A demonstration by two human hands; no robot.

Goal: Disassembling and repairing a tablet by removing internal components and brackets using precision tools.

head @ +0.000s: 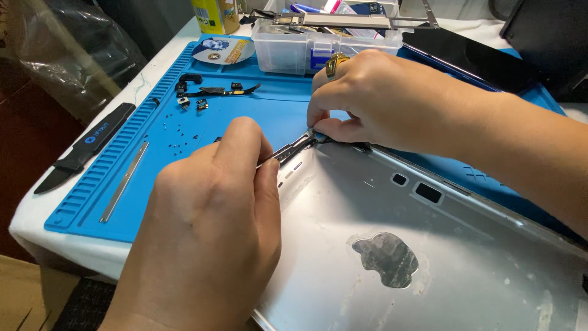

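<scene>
Now tweezers (293, 149) pinched between left hand (211, 233) fingers (264, 178).

A single view is given, taken from a camera worn on the head and directed steeply downward and forward over the tabletop (37, 217). The blue work mat (184, 153) serves as landmark: it is seen at close range, its left edge and ridged border fully shown, its right part cut off past the frame. The left hand (208, 233) and right hand (380, 104) are seen from behind and above, large in the near field over the mat. Beyond the mat's far edge, only a narrow strip is taken in.
</scene>
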